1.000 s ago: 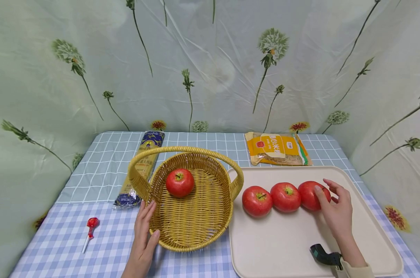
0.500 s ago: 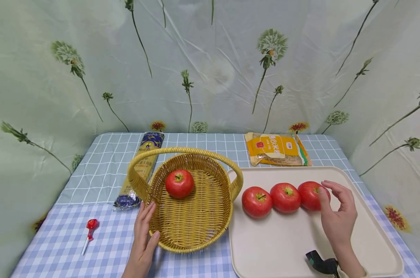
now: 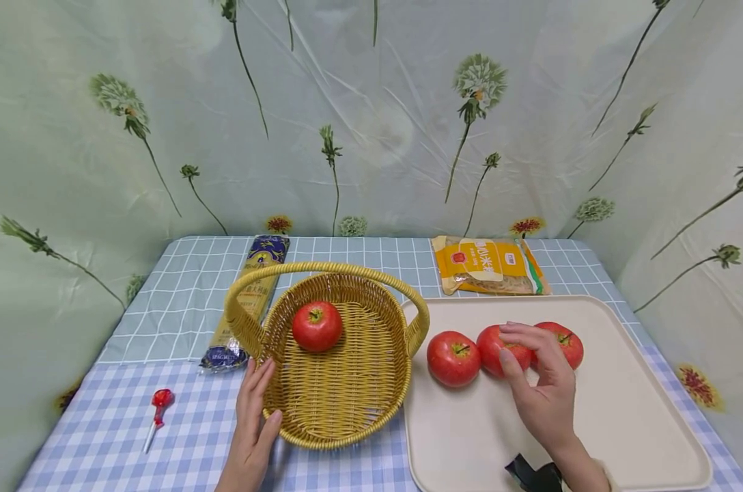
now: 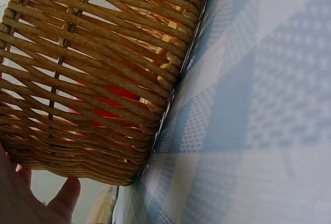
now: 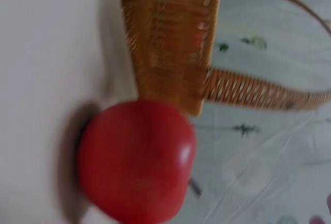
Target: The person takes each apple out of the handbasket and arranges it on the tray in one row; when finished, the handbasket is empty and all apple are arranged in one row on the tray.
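Note:
My left hand [image 3: 248, 417] rests against the left side of the wicker basket [image 3: 341, 443], fingers extended. Inside the basket lies one red apple [image 3: 317, 326]; in the left wrist view it shows as red through the weave [image 4: 93, 100]. On the beige tray [image 3: 642, 424], my right hand [image 3: 546, 393] hovers at the middle apple [image 3: 489, 347], thumb and fingers apart; whether it touches is unclear. The left apple [image 3: 453, 359] sits beside it. Partly behind the hand is the right apple [image 3: 567, 343]. A single apple [image 5: 137, 162] looms large in the right wrist view.
A spaghetti packet [image 3: 255, 294] lies behind the basket on the left, partly under its handle [image 3: 328, 267]. Behind the tray is a yellow food bag [image 3: 491, 266]. A red lollipop [image 3: 159, 413] lies at the left on the checked cloth [image 3: 113, 417].
My right hand has moved off the right apple and leftward to the middle one. All apples keep their places. The left hand and basket have not visibly moved.

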Available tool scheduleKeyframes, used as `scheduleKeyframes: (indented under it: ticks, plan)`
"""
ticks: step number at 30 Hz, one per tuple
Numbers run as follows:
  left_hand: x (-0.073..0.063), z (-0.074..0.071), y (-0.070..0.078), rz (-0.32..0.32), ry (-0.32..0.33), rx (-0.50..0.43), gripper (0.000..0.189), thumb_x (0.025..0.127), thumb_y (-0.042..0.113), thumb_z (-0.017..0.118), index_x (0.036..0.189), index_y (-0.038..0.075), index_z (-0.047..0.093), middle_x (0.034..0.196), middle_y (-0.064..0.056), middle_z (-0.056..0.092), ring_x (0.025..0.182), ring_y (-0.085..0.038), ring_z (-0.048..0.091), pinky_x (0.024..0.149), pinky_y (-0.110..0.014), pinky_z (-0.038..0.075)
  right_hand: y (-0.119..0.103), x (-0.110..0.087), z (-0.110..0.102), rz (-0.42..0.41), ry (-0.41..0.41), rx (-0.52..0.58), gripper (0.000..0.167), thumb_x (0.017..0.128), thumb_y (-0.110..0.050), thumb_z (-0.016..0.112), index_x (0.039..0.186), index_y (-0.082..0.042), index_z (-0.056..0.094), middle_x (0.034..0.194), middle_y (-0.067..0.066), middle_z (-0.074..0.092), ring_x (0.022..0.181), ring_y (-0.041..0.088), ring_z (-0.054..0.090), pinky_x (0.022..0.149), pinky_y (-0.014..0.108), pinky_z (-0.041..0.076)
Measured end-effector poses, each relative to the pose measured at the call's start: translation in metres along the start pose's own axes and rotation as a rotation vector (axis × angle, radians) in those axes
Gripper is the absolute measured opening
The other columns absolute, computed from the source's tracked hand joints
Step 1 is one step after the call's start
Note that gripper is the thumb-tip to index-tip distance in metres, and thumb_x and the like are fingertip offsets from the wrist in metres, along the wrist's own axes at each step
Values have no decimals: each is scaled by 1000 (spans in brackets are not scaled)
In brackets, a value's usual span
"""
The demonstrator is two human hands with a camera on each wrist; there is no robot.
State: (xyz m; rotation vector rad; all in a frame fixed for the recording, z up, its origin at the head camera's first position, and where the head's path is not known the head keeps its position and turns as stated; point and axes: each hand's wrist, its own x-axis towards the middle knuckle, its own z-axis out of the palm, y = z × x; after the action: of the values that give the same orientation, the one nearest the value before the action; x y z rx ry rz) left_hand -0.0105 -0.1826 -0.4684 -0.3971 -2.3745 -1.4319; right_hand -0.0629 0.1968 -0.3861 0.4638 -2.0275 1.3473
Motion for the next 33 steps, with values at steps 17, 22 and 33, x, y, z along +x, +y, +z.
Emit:
scheduleKeyframes:
  ticks: [17,22,33]
  plan:
    - [1,0,1,10,4,17,61,89,-11,45,147,-3,26,150,-18,21,142,-32,-4,108,-21,0,-31,14,48,-190,-370,231,28,75,9,71,99,-6,68,94,8,66,90,18,61,84,23,48]
    - [0,0,1,2,2,9,62,89,-11,45,147,-2,26,151,-16,20,141,-33,-4,109,-22,0,-43,21,63,-264,-422,280,14,85,-5,69,98,-6,66,93,6,66,87,18,61,81,24,49]
    - [1,0,1,17,13,2,62,87,-12,45,146,-4,28,150,-19,22,142,-31,-3,109,-24,0,-56,31,99,-212,-571,205,9,88,-15,68,97,-15,67,94,-6,64,88,7,58,76,26,50]
